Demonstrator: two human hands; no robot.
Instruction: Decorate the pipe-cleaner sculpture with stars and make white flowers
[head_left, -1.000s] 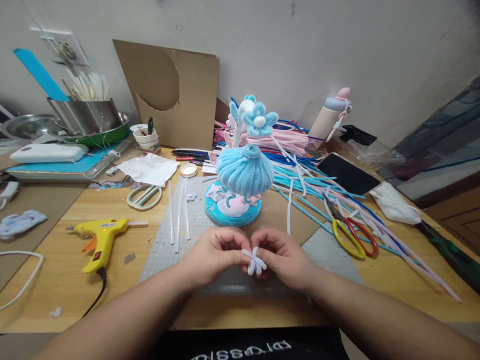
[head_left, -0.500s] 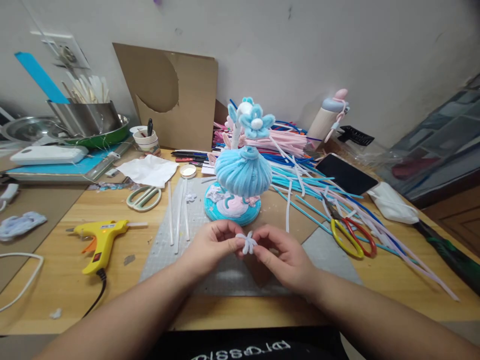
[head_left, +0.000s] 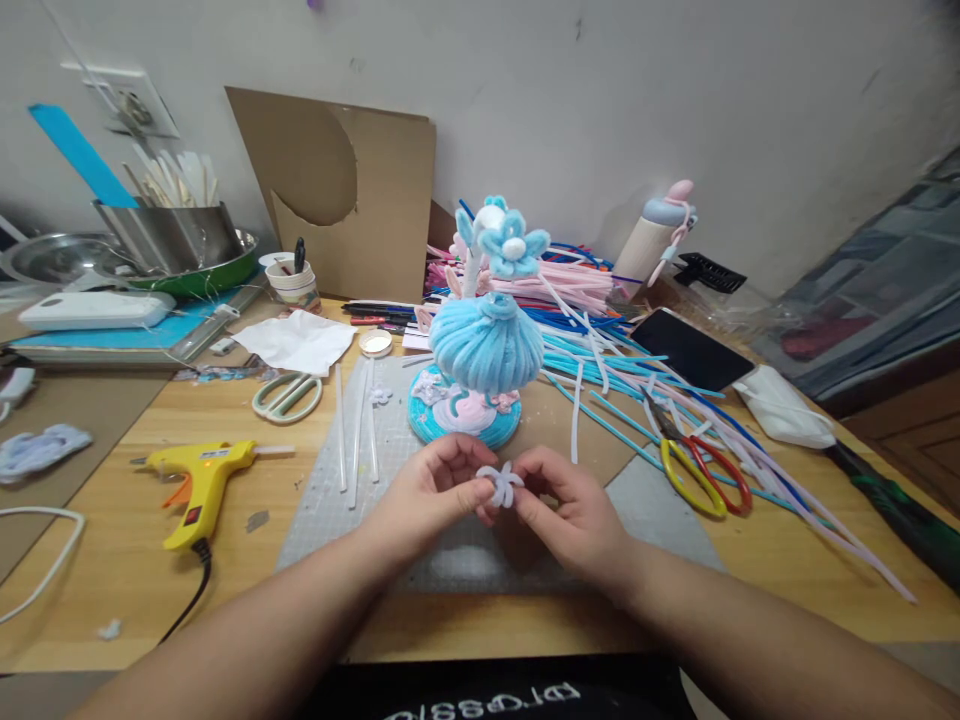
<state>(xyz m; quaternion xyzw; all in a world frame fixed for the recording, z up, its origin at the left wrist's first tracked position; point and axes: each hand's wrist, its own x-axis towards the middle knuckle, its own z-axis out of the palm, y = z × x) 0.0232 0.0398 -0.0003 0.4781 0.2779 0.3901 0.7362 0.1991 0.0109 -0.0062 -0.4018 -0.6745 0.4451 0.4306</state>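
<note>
A small pale lilac pipe-cleaner flower [head_left: 504,486] is pinched between my two hands, its petals spread toward me. My left hand [head_left: 446,485] grips it from the left, thumb on top. On the other side my right hand [head_left: 566,495] holds the petals with thumb and fingertips. Just behind stands a blue pipe-cleaner lamp [head_left: 486,345] with a ribbed shade, a blue flower on top and a round base with pink and white pieces. Beneath my hands lies a grey cutting mat [head_left: 322,530]. Another small flower [head_left: 381,396] rests on the mat.
A yellow glue gun [head_left: 206,480] lies at left, with pale-handled scissors [head_left: 288,398] behind it. Clear glue sticks [head_left: 355,440] are on the mat. At right are red-and-yellow-handled pliers [head_left: 694,470], loose pipe cleaners [head_left: 600,345] and a dark phone [head_left: 694,348].
The flower has shifted slightly right and turned, so its petals now show more spread. My fingers have moved a little with it; the other things stay put.
</note>
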